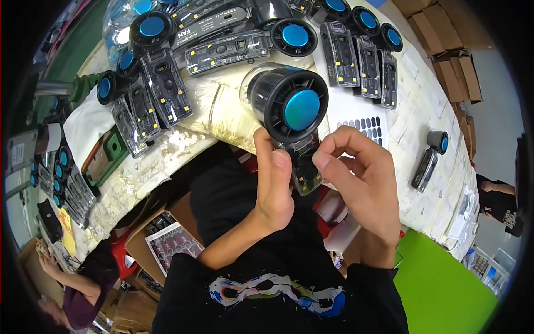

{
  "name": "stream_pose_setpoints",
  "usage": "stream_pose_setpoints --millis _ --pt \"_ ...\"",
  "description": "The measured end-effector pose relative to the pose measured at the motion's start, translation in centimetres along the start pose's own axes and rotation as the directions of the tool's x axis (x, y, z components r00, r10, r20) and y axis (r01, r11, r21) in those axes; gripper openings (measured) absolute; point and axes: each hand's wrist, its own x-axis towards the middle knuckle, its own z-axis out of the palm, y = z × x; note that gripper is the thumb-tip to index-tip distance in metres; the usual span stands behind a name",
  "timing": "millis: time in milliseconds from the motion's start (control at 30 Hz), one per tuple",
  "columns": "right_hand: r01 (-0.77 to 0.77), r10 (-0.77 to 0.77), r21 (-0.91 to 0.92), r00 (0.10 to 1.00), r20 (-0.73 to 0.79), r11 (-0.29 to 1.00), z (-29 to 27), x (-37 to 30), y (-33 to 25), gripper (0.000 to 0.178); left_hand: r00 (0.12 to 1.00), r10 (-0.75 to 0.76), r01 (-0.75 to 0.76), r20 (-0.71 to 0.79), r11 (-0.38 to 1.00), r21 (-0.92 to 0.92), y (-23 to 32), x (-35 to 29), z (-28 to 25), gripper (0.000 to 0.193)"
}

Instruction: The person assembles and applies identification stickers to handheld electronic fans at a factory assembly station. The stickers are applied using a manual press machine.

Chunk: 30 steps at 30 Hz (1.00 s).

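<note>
A handheld fan (pixel 288 106) with a black round head, a blue centre disc and a clear handle is held up in front of me. My left hand (pixel 273 183) grips its handle from the left, thumb up along it. My right hand (pixel 359 172) pinches the handle from the right with thumb and forefinger. The lower handle is partly hidden behind my fingers. A sheet of small dark oval stickers (pixel 367 127) lies on the table just behind my right hand.
Several identical fans lie in rows across the white padded table (pixel 423 183), one apart at the right (pixel 431 158). Cardboard boxes (pixel 453 61) stand at the far right. More fans lie at the left (pixel 61 178). Another person sits at the lower left (pixel 78 295), another at the right edge (pixel 500 203).
</note>
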Motion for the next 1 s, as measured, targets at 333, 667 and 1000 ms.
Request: stream_pose_setpoints --millis 333,667,1000 --pt "0.017 -0.017 -0.028 1.000 0.024 0.999 0.0 0.0 -0.1 0.007 1.000 0.004 -0.004 0.005 1.000 0.010 0.0 0.0 -0.2 0.059" --pt "0.111 -0.125 -0.161 0.988 -0.085 0.981 1.2 -0.4 0.3 0.006 0.999 -0.017 0.017 -0.036 1.000 -0.015 0.0 -0.1 -0.1 0.056" --pt "0.320 -0.357 -0.214 0.919 -0.168 0.923 1.9 -0.1 2.4 0.009 0.998 -0.056 0.055 -0.010 0.995 -0.085 -0.2 -0.2 -0.3 0.052"
